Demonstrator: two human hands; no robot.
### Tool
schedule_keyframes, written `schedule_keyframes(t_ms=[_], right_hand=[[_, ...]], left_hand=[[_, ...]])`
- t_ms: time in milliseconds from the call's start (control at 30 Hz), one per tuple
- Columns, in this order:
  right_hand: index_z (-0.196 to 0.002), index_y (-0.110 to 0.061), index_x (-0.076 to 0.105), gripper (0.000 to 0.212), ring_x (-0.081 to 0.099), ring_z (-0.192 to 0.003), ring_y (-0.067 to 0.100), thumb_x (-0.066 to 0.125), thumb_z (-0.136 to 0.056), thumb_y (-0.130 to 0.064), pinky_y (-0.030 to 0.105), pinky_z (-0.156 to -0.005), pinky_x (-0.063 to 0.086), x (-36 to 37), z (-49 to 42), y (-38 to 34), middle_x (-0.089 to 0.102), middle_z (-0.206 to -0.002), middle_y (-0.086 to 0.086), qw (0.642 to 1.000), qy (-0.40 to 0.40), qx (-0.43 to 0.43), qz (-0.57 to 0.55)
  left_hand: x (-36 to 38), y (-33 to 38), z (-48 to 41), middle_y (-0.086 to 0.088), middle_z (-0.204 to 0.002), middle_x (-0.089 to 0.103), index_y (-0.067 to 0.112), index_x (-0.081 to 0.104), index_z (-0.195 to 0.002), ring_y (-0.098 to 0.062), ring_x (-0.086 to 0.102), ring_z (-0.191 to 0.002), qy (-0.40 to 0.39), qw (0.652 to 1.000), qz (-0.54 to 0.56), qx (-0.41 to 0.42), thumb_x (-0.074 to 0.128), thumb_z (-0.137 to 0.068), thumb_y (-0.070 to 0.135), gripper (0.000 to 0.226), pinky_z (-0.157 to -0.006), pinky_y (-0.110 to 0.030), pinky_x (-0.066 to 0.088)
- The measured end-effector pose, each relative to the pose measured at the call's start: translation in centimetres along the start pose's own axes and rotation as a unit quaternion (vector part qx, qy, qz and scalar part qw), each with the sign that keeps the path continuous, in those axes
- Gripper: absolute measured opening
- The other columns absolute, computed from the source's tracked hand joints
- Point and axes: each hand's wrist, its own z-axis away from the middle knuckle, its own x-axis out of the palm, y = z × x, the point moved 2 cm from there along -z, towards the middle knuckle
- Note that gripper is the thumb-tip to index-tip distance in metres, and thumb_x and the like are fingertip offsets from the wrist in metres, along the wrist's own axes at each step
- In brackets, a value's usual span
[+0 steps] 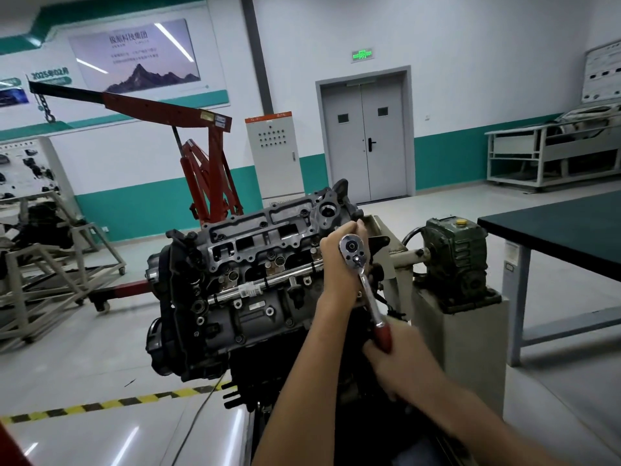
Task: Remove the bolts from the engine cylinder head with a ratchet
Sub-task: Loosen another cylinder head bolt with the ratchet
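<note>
The grey engine with its cylinder head [255, 237] sits on a stand in the middle, tilted toward me, with several bolts showing along the top face. A chrome ratchet [353, 250] with a red handle [383, 336] runs from the head's right end down to the lower right. My right hand [400, 361] grips the red handle. My left hand [339, 260] is curled around the underside of the ratchet head at the right end of the cylinder head. Any socket and bolt under the ratchet head are hidden by my left hand.
A green gearbox [453, 253] on a grey pedestal stands right of the engine. A dark-topped table [564, 227] is at far right. A red engine crane [201, 156] stands behind left, with white frames [50, 257] further left. Yellow-black floor tape [100, 403] runs below.
</note>
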Motion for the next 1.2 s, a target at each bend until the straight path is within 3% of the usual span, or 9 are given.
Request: schedule_keyframes(t_ms=[133,233,400,500,633,800,967,1100,1200], right_hand=[[-0.082,-0.015,0.057,0.004,0.056,-0.061,0.012,0.059,-0.082,-0.013,0.022,-0.056,0.049,-8.6,-3.7,0.5,0.056,-0.069,-0.001,0.955,-0.032,-0.072,0.285],[-0.083,-0.024,0.052,0.007,0.05,-0.055,0.001,0.059,-0.083,-0.023,0.014,-0.05,0.037,-12.3,-5.9,-1.8,0.049,-0.06,-0.012,0.89,-0.015,-0.139,0.434],[-0.088,-0.015,0.055,0.01,0.055,-0.062,0.012,0.062,-0.081,-0.014,0.024,-0.063,0.051,-7.7,-2.5,-0.1,0.052,-0.07,-0.001,0.964,0.005,-0.06,0.258],[-0.071,-0.014,0.047,0.018,0.044,-0.045,0.005,0.06,-0.079,-0.004,0.012,-0.047,0.036,-2.0,0.3,0.4,0.047,-0.057,0.0,0.997,0.045,-0.03,0.057],[-0.07,-0.016,0.048,0.02,0.042,-0.032,0.009,0.054,-0.083,-0.002,0.019,-0.037,0.035,3.4,1.2,-0.4,0.048,-0.049,0.003,0.993,0.045,0.008,-0.112],[-0.065,-0.019,0.045,0.027,0.049,-0.05,0.004,0.061,-0.079,-0.002,0.015,-0.051,0.043,-4.2,-1.2,0.9,0.051,-0.059,-0.003,0.989,0.008,-0.055,0.138],[-0.092,-0.021,0.053,0.009,0.052,-0.055,0.006,0.058,-0.085,-0.024,0.013,-0.05,0.037,-11.4,-4.9,-0.9,0.049,-0.06,-0.012,0.897,0.005,-0.155,0.414],[-0.09,-0.014,0.055,0.012,0.056,-0.059,0.01,0.062,-0.082,-0.02,0.022,-0.058,0.049,-8.4,-3.0,0.6,0.055,-0.069,-0.001,0.952,0.017,-0.076,0.297],[-0.073,-0.017,0.05,0.019,0.046,-0.046,0.003,0.065,-0.078,-0.007,0.013,-0.049,0.037,-2.9,0.0,1.0,0.05,-0.057,-0.001,0.991,0.068,-0.053,0.105]], left_hand=[[-1.4,0.5,-0.7,0.001,-0.05,0.039,0.013,0.041,-0.053,-0.012,0.032,-0.049,-0.16,0.983,-0.083,0.021,0.057,-0.095,0.01,0.045,-0.05,-0.026,0.028],[-1.8,0.4,-1.1,-0.002,-0.052,0.041,0.003,0.046,-0.054,-0.013,0.033,-0.05,-0.202,0.975,-0.092,0.028,0.059,-0.094,0.009,0.042,-0.051,-0.025,0.028],[-0.7,0.2,0.2,-0.016,-0.052,0.04,-0.011,0.043,-0.059,-0.019,0.034,-0.051,-0.047,0.999,-0.021,-0.002,0.052,-0.098,0.011,0.045,-0.047,-0.038,0.028],[0.3,0.3,0.5,-0.012,-0.055,0.038,-0.011,0.041,-0.059,-0.017,0.033,-0.052,0.017,1.0,-0.014,-0.019,0.052,-0.097,0.009,0.045,-0.048,-0.033,0.027],[0.2,0.4,0.1,-0.011,-0.056,0.036,-0.01,0.041,-0.058,-0.017,0.033,-0.054,0.015,0.999,-0.036,-0.026,0.053,-0.095,0.005,0.042,-0.052,-0.029,0.027],[-1.4,0.8,-0.5,-0.008,-0.054,0.039,-0.003,0.042,-0.056,-0.015,0.033,-0.05,-0.164,0.984,-0.075,0.008,0.057,-0.095,0.009,0.043,-0.051,-0.028,0.027],[-1.9,0.3,-1.3,-0.012,-0.055,0.04,-0.006,0.044,-0.057,-0.015,0.034,-0.055,-0.228,0.97,-0.086,0.011,0.06,-0.093,0.008,0.041,-0.054,-0.028,0.028],[-1.1,0.1,-0.2,-0.002,-0.051,0.037,0.005,0.04,-0.053,-0.01,0.032,-0.049,-0.108,0.993,-0.042,0.003,0.056,-0.095,0.008,0.045,-0.05,-0.026,0.025],[0.0,-0.2,0.0,-0.007,-0.053,0.034,-0.004,0.036,-0.054,-0.014,0.031,-0.052,-0.023,0.999,0.001,-0.025,0.055,-0.094,0.004,0.045,-0.051,-0.028,0.024]])
